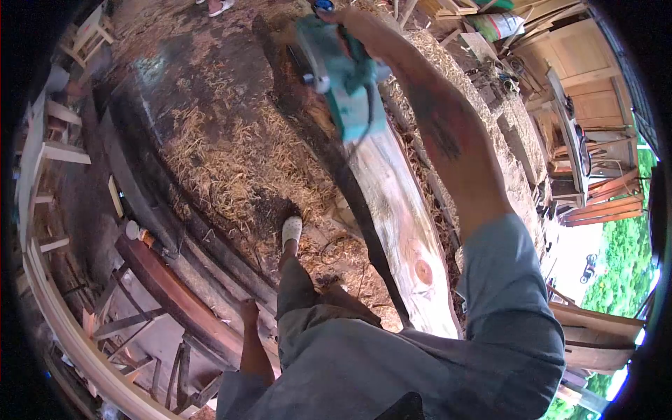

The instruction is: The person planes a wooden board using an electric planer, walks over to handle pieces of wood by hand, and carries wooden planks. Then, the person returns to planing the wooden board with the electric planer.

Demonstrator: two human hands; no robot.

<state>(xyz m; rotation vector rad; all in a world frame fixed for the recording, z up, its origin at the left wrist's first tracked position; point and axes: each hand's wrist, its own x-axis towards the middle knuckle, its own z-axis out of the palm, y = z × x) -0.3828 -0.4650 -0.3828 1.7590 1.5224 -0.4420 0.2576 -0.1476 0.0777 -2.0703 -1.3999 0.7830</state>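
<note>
Largely, what we see is floor (210, 73) strewn with curled shavings (227, 154), and above it lies our work: a long, thick timber (395, 196), its near end by our body and its far end towards the top of the view. Left of us runs a reddish-brown beam (164, 283), well apart from the timber. Next in size, a teal power tool (341, 73), apparently a planer, sits over the timber's far stretch, its dark cord (371, 112) trailing back towards us. Our right hand (337, 15) reaches to it, fingers seemingly closed around its handle, though blur hides the exact grip. Our left hand (249, 310) hangs near the beam; we cannot tell how far its fingers are open, and nothing shows in them. Smallest is a round knot (423, 271) near the timber's near end. We judge the work partly done: the near stretch looks pale and bared, slightly streaky, while the far stretch is mostly hidden, so we cannot tell how much remains.
</note>
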